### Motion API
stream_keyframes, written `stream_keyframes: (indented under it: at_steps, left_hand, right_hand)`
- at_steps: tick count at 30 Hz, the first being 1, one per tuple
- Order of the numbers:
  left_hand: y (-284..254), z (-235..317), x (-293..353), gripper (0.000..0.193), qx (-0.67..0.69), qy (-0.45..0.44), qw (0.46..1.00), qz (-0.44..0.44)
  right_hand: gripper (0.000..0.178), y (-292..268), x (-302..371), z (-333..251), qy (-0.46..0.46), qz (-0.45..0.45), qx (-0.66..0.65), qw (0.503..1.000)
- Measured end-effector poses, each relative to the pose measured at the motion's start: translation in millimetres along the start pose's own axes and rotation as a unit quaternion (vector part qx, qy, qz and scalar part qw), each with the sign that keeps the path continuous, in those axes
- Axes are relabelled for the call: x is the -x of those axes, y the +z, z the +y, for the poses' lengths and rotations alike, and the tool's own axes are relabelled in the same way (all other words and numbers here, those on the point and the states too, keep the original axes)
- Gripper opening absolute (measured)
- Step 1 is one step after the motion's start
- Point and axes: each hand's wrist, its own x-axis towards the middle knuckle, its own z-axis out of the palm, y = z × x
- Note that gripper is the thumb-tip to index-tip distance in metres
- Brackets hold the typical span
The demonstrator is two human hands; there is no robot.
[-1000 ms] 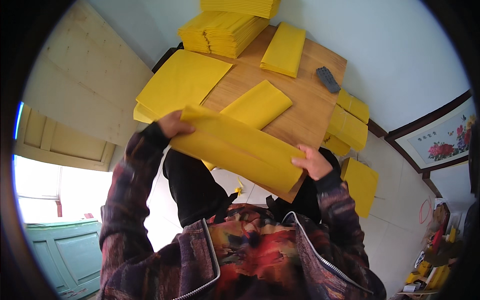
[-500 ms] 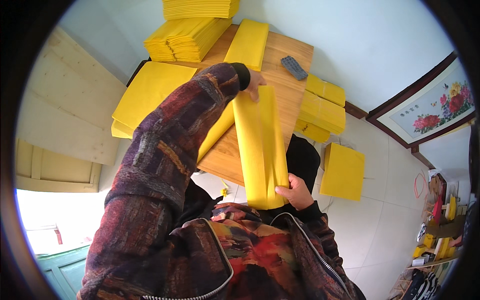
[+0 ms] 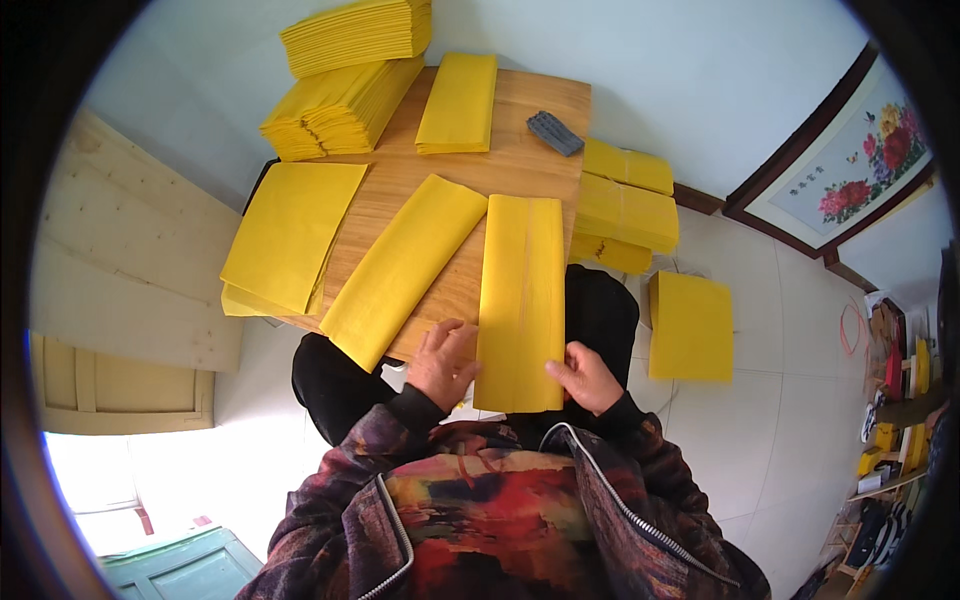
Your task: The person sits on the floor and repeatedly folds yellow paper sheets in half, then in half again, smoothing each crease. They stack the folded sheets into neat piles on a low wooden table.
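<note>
A long folded yellow paper (image 3: 522, 300) lies lengthwise before me, its near end past the table's edge, with a lengthwise crease line on top. My right hand (image 3: 588, 378) grips its lower right edge, thumb on top; the other fingers are partly hidden. Beside the lower left edge is my left hand (image 3: 442, 365), its bent fingers apart and its thumb by the paper's side; nothing shows in it. Another folded yellow paper strip (image 3: 408, 270) lies slanted to the left, its upper end near the first one.
On the wooden table (image 3: 510, 170) are flat yellow sheets (image 3: 292, 235), a folded yellow stack (image 3: 457, 105), taller yellow piles (image 3: 340, 105) and a dark grey block (image 3: 555, 133). Yellow bundles (image 3: 627, 210) stand right of the table. A yellow-topped stack (image 3: 692, 328) is on the floor.
My left hand has come back from the paper's far end to its near left side. The paper now looks flatter and narrower. My right hand stays at its lower right edge. The view has shifted.
</note>
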Motion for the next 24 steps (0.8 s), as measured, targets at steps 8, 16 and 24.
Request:
stream_keyframes:
  at_steps: [8,16,24]
  left_hand:
    - [18.3,15.2,13.9,0.045,0.024,-0.041,0.998,-0.038]
    - [28.8,18.8,9.9,0.046,-0.009,-0.045,0.999,-0.003]
    - [42.0,14.8,18.6,0.077,-0.113,0.061,0.991,-0.046]
  right_hand:
    - [0.018,8.3,-4.9,0.6,-0.009,0.054,-0.025,0.998]
    - [0.024,12.6,-4.9,-4.8,-0.002,0.049,-0.045,0.998]
    - [0.023,11.8,-4.8,-6.9,0.01,0.036,-0.035,0.999]
